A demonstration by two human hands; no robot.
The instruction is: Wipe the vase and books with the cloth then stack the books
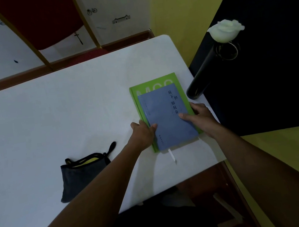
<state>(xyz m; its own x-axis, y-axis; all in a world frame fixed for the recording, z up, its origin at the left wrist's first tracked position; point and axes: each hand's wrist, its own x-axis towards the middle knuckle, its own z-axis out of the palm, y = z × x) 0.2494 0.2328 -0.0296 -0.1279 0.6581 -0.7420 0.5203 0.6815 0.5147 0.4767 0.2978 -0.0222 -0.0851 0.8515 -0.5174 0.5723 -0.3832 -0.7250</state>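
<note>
A blue book [166,117] lies on top of a larger green book [152,83] near the right end of the white table [60,115]. My left hand [143,131] presses the stack's left edge, thumb on the blue cover. My right hand [200,116] holds the right edge, thumb on the blue cover. A tall black vase [200,77] with a white rose [226,29] stands just right of the books at the table's edge. The dark grey cloth [81,176], with a yellow and black lining, lies folded on the table to the left, under my left forearm.
A white ribbon bookmark [172,155] hangs from the blue book toward the table's front edge. A red chair [43,20] stands beyond the table's far side. A black panel [270,60] and yellow wall lie to the right.
</note>
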